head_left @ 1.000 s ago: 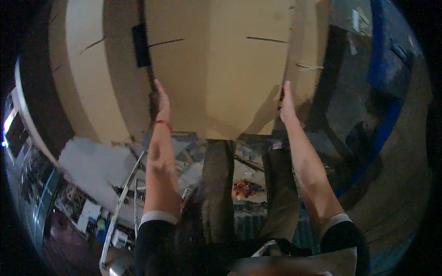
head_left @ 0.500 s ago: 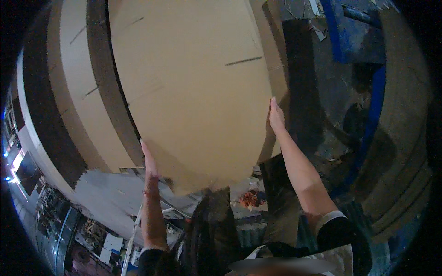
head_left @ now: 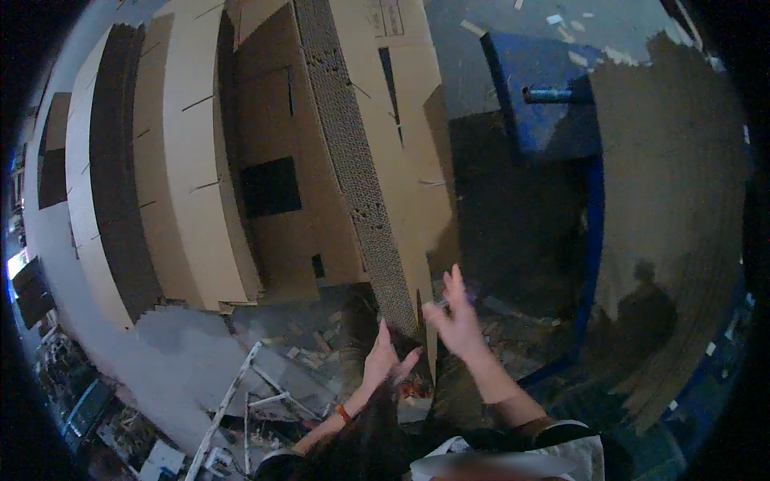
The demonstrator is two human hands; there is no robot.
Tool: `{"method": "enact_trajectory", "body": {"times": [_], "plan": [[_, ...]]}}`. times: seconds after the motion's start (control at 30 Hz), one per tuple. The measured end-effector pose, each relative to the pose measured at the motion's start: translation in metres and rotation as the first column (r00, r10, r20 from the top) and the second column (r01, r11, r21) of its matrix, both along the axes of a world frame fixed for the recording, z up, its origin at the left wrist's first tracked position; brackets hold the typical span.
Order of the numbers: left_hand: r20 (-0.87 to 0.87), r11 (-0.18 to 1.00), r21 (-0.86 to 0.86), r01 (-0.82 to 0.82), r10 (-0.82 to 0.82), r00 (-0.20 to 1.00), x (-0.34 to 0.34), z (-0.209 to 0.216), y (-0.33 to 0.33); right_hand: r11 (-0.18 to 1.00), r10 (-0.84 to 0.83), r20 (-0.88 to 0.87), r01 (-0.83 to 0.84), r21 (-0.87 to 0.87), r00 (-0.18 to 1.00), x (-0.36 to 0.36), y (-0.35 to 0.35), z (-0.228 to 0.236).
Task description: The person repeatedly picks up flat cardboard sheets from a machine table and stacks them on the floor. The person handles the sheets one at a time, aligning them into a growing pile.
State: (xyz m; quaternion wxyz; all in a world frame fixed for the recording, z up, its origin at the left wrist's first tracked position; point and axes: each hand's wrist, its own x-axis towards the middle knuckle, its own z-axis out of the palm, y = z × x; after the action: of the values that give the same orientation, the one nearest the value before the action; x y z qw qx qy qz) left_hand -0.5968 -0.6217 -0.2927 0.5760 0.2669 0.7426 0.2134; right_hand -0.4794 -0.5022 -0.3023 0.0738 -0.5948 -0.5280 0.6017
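Observation:
A thick stack of brown cardboard sheets (head_left: pixel 357 160) stands on edge before me, its wavy corrugated edges facing up. My left hand (head_left: pixel 385 361) is at the left side of the stack's near end, fingers straight and thumb spread. On the other side, my right hand (head_left: pixel 459 319) is raised with fingers stretched and thumb apart, close to the outer face of the right-hand sheet (head_left: pixel 393 144). That sheet has slots cut in it. I cannot tell how firmly either palm touches the cardboard.
Left of the stack lie a cardboard piece with a square hole (head_left: pixel 321 232) and more stacked cardboard (head_left: pixel 192 160). At right stand a blue metal frame (head_left: pixel 593 240) and a tall cardboard pile (head_left: pixel 674 200). A white metal frame (head_left: pixel 228 401) is at lower left; scraps litter the floor.
The broad cardboard face between my hands has given way to upturned corrugated edges. My hands have come much closer together, near the stack's near end. The view has shifted.

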Motion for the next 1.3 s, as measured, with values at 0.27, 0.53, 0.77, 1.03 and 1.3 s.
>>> {"method": "enact_trajectory", "body": {"times": [0.27, 0.53, 0.77, 1.03, 1.3], "plan": [[0.246, 0.893, 0.002, 0.45, -0.437, 0.865, 0.009, -0.022, 0.018, 0.97, -0.001, 0.742, -0.178, 0.163, 0.67, -0.048, -0.018, 0.001], [0.105, 0.906, 0.24, 0.349, -0.382, 0.918, -0.008, -0.06, 0.037, 0.963, -0.063, 0.611, -0.114, 0.246, 0.789, 0.007, 0.026, 0.031], [0.444, 0.801, -0.374, -0.467, 0.597, 0.669, -0.021, -0.141, 0.083, 0.959, 0.032, 0.596, -0.193, 0.209, 0.803, 0.102, 0.006, 0.232], [0.948, 0.836, -0.21, -0.507, 0.302, 0.105, 0.117, -0.157, 0.037, 0.989, 0.144, 0.617, -0.129, -0.069, 0.773, 0.192, -0.093, 0.426], [0.992, 0.939, -0.005, -0.343, -0.039, -0.121, 0.184, -0.066, 0.013, 0.996, -0.08, 0.591, 0.089, 0.014, 0.803, 0.345, -0.161, 0.513]]}}
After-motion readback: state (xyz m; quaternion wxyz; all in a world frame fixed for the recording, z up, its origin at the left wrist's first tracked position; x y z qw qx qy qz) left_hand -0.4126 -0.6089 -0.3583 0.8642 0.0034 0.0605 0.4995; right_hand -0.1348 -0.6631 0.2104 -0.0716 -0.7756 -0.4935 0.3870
